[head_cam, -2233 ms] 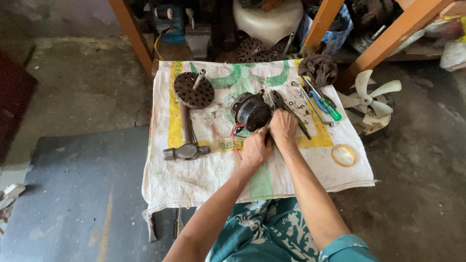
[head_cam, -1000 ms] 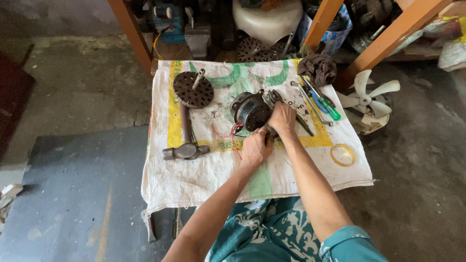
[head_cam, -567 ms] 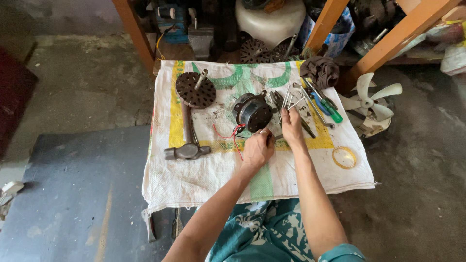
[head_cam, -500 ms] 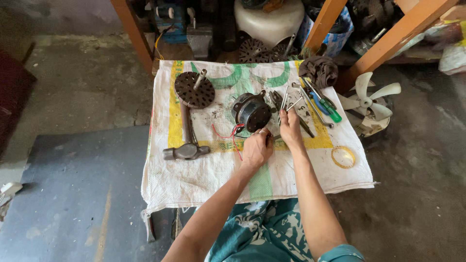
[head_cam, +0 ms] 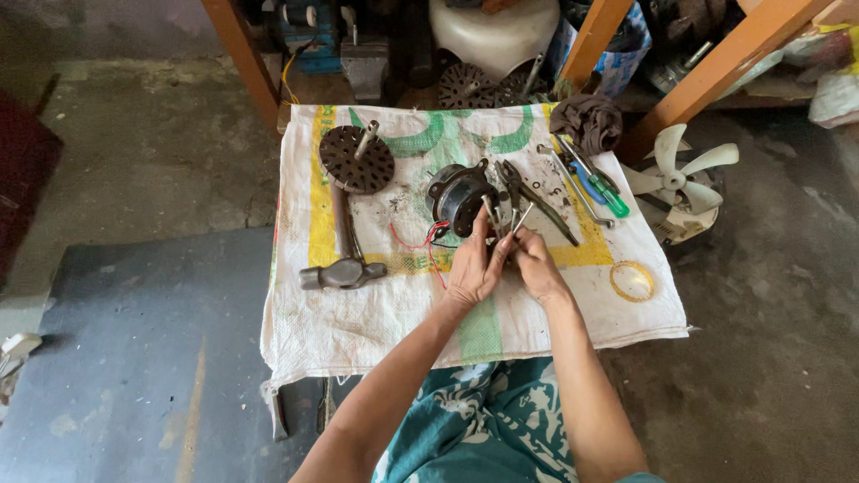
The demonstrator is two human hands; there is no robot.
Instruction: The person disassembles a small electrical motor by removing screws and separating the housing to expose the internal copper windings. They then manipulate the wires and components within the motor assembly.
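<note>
Both our hands meet over a few thin metal bolts point(head_cam: 506, 224), just below the round dark fan motor point(head_cam: 458, 192).

Our left hand point(head_cam: 474, 264) and right hand point(head_cam: 537, 264) are pressed together, fingertips pinching the bolts. Dark pliers point(head_cam: 537, 197) lie just beyond the right hand, blue and green screwdrivers point(head_cam: 598, 186) further right. Left of our hands rest a grey steel hammer point(head_cam: 343, 259) and a perforated dark disc point(head_cam: 357, 158). The white woven sack point(head_cam: 358, 313) has open room toward its near edge.

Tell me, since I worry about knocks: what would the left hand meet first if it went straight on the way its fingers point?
Probably the round dark metal motor housing: the left hand points up the sack towards it, though depth is unclear.
</note>
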